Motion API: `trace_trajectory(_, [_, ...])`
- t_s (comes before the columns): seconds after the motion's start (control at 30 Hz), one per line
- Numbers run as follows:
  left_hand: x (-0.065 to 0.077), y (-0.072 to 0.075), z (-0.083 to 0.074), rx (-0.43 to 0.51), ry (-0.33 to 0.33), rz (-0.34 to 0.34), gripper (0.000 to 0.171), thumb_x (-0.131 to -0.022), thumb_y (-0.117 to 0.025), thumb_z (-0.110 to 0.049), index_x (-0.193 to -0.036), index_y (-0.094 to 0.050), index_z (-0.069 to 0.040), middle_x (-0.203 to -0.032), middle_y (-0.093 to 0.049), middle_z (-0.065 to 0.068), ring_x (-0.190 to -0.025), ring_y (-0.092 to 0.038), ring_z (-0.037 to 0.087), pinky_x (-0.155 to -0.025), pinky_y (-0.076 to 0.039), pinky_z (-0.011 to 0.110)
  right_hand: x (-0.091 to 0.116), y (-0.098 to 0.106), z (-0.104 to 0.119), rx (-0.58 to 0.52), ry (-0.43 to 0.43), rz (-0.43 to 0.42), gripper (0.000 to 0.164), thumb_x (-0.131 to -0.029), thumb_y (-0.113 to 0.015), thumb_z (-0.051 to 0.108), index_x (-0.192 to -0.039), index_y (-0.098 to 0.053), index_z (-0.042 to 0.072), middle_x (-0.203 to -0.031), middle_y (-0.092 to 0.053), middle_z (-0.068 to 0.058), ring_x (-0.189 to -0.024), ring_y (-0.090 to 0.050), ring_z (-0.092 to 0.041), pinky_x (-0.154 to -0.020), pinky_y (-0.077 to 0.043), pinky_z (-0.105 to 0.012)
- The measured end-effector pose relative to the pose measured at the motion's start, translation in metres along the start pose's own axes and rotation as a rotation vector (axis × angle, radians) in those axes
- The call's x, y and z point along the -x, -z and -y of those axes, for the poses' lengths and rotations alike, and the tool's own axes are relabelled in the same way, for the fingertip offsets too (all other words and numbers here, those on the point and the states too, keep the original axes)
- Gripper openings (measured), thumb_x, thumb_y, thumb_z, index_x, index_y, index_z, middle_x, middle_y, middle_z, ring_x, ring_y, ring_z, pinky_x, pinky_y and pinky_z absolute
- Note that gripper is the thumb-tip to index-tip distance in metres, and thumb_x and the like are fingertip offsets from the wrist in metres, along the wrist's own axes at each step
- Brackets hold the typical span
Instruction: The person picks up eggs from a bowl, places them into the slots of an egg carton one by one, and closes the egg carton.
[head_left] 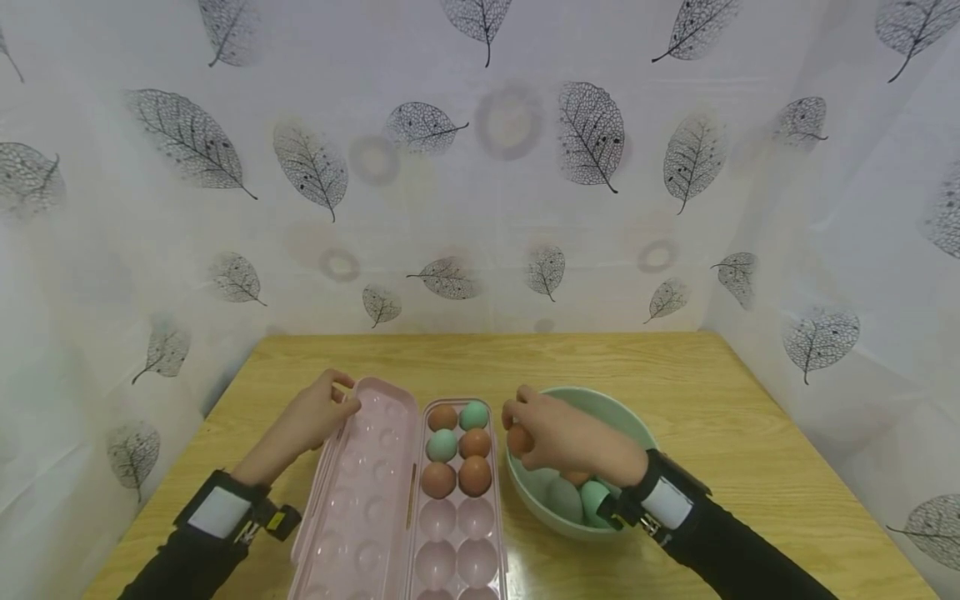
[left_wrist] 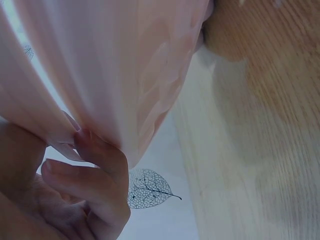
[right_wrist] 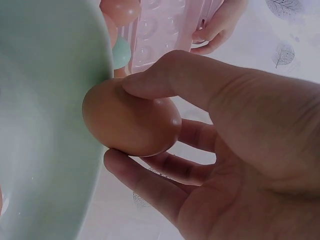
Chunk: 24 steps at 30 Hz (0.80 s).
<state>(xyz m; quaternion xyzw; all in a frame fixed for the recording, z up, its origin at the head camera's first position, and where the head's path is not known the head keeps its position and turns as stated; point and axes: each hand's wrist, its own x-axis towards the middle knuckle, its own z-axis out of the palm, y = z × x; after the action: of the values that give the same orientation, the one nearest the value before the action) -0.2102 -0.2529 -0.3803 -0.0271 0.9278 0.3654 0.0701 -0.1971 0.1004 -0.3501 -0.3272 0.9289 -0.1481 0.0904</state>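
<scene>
At the upper left corner of the pink egg box's lid (head_left: 367, 492), my left hand (head_left: 322, 408) pinches the edge between thumb and fingers; the left wrist view shows this grip close up. My right hand (head_left: 566, 437) holds a brown egg (right_wrist: 131, 117) between thumb and fingers, at the left rim of the pale green bowl (head_left: 615, 408). The egg box's tray (head_left: 437, 563) has several brown eggs and two green eggs in its far rows, and bare cups in the nearer ones. Inside the bowl lie a greyish egg (head_left: 564, 498), a green egg (head_left: 595, 502) and a partly hidden brown egg (head_left: 576, 477).
Everything stands on a wooden table (head_left: 735, 450). A pale cloth with leaf prints (head_left: 510, 208) hangs behind it and at both sides. The opened lid lies left of the tray, and the bowl stands close to the tray's right side.
</scene>
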Motion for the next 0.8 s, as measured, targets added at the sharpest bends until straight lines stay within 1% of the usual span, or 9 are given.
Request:
trace_trajectory(0.23, [0.000,0.000,0.000,-0.002,0.001,0.000,0.054,-0.097,-0.057,-0.024,-0.142,-0.041,0.001,-0.123,-0.057,0.026,-0.049,-0.041,0.011,-0.044,-0.038,0.022,-0.001,0.003,0.005,-0.018,-0.027,0.010,0.044,-0.078,-0.080,0.008,-0.119,-0.064,0.010,-0.103,-0.052,-0.002,-0.084,-0.055,-0.014,-0.068,-0.050,-0.027])
trace_trajectory(0.4, [0.000,0.000,0.000,-0.004,0.005,0.000,0.054,-0.097,-0.057,-0.024,-0.142,-0.041,0.001,-0.124,-0.057,0.027,-0.049,-0.042,0.011,-0.044,-0.039,0.022,-0.002,0.004,0.007,-0.009,-0.025,0.007,0.045,-0.078,-0.080,0.009,-0.120,-0.064,0.011,-0.103,-0.053,-0.001,-0.083,-0.056,-0.012,-0.068,-0.050,-0.026])
trace_trajectory(0.57, [0.000,0.000,0.000,-0.004,0.003,0.000,0.054,-0.097,-0.057,-0.023,-0.142,-0.041,0.001,-0.124,-0.058,0.027,-0.049,-0.042,0.011,-0.044,-0.039,0.022,-0.003,0.004,0.009,-0.008,0.001,-0.007,0.043,-0.078,-0.079,0.008,-0.118,-0.064,0.011,-0.101,-0.051,-0.001,-0.082,-0.054,-0.013,-0.067,-0.049,-0.025])
trace_trajectory(0.8, [0.002,0.001,-0.002,-0.003,0.002,0.001,0.054,-0.097,-0.057,-0.024,-0.142,-0.041,0.001,-0.124,-0.058,0.027,-0.049,-0.042,0.011,-0.044,-0.038,0.022,-0.005,0.002,0.014,-0.030,0.067,-0.026,0.039,-0.078,-0.076,0.010,-0.116,-0.065,0.010,-0.100,-0.050,-0.001,-0.081,-0.053,-0.013,-0.067,-0.048,-0.024])
